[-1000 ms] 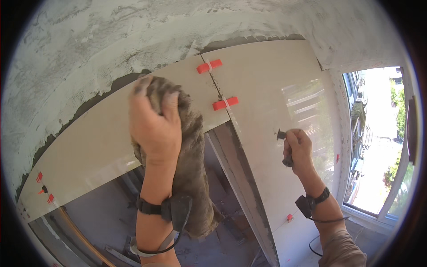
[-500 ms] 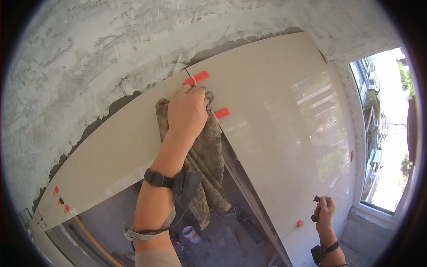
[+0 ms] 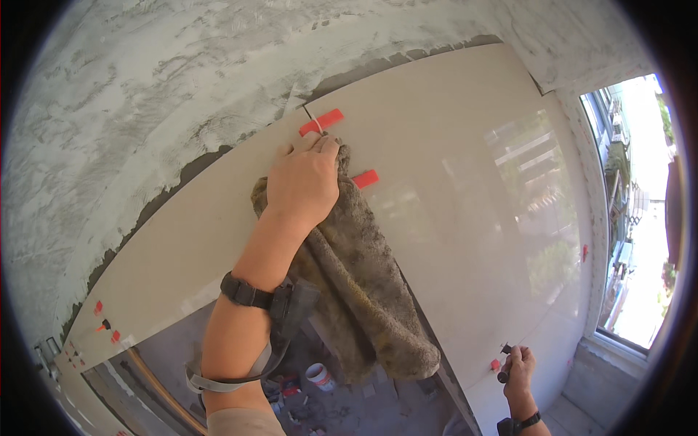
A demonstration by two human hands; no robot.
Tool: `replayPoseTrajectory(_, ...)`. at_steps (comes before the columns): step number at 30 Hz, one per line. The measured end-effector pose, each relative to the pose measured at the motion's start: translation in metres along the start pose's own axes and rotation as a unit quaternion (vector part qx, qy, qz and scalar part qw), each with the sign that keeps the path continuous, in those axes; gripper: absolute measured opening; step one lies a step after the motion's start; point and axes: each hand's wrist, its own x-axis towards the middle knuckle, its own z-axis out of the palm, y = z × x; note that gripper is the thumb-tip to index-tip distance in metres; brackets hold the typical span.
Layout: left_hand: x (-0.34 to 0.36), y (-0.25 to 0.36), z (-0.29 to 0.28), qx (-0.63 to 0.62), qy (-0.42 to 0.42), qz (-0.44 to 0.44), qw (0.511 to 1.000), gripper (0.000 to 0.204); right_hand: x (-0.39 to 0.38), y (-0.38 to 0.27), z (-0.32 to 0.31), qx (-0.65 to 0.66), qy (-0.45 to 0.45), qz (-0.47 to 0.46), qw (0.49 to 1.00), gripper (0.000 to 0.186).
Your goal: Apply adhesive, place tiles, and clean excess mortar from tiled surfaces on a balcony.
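Note:
My left hand (image 3: 302, 182) is closed on a dirty grey-brown cloth (image 3: 371, 261), pressing its top against the seam between two glossy beige wall tiles (image 3: 429, 109). The rest of the cloth hangs below in long folds. Just above my fingertips, a red wedge (image 3: 321, 122) sits across the seam with a white strip through it. Beside the cloth is a second red wedge (image 3: 366, 179). Lower right, my right hand (image 3: 519, 367) grips a small dark-handled tool (image 3: 503, 376) in front of the tile, near a red spacer (image 3: 495, 365). The tool's exact kind is unclear.
Rough plastered wall (image 3: 145, 94) runs above the tiles. Below the left tile is an opening, where a white bucket (image 3: 320, 376) stands on a littered floor. A bright window (image 3: 632, 218) is at right. More red spacers (image 3: 115, 336) sit at far left.
The cloth's hanging end has swung right and outward, covering more of the tile edge. My right hand has moved slightly down and left with the tool. My left hand stays by the wedge.

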Motion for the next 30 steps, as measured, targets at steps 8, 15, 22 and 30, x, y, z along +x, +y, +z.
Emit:
replayPoseTrajectory(8, -0.003, 0.012, 0.009, -0.108, 0.025, -0.073, 0.991, 0.027, -0.009, 0.027, -0.042, -0.022, 0.041, 0.030, 0.998, 0.014)
replayPoseTrajectory(15, 0.028, -0.016, -0.014, -0.273, -0.218, -0.038, 0.936, 0.033, -0.012, 0.022, -0.039, -0.030, 0.045, 0.023, 0.998, 0.013)
replayPoseTrajectory(22, -0.030, -0.050, -0.036, -0.081, -0.052, -0.130, 0.987, 0.028, -0.009, 0.022, -0.067, -0.002, 0.062, 0.003, 0.998, 0.013)
replayPoseTrajectory(30, 0.007, -0.001, -0.006, -0.046, 0.002, 0.015, 0.999, 0.021, -0.001, 0.013, -0.018, 0.011, 0.020, 0.018, 1.000, 0.015)
